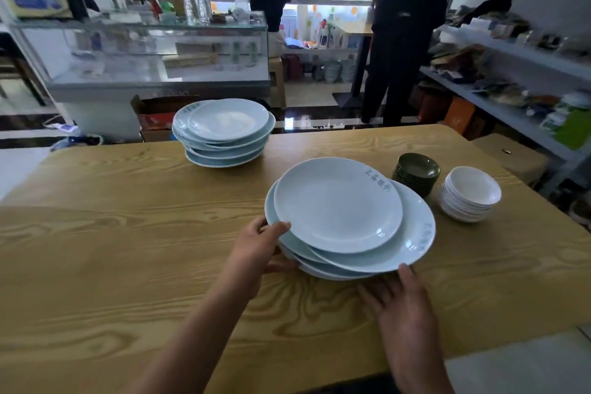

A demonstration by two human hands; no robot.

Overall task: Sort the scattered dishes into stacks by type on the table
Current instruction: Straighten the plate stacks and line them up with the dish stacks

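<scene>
Left hand [256, 246]: grip curling round the near stack [348, 221] at its 9 o'clock rim, thumb lying over the top plate's edge, fingers going under the pile.

Right hand [403, 304]: grip spread, fingers straight, tips touching the lowest rims at the stack's 5 o'clock, palm resting on the table [128, 233].

Near stack: pale blue plates, sitting at table centre, plates lying askew, the top one shifted toward 10 o'clock over a wider one beneath. Appears to be getting squared up.

Far stack [224, 131]: same pale blue plates, standing at 11 o'clock from the near stack, at the table's far edge, also slightly uneven.

Green bowls [415, 173]: dark stack at 2 o'clock, just beside the near stack.

White bowls [468, 193]: stack at 3 o'clock, just beside the green ones.

Progress, as judged: nothing is lying loose; all dishes are standing in four stacks. Possibly remaining: straightening the near stack, and perhaps merging the two plate stacks if they are one type.
</scene>
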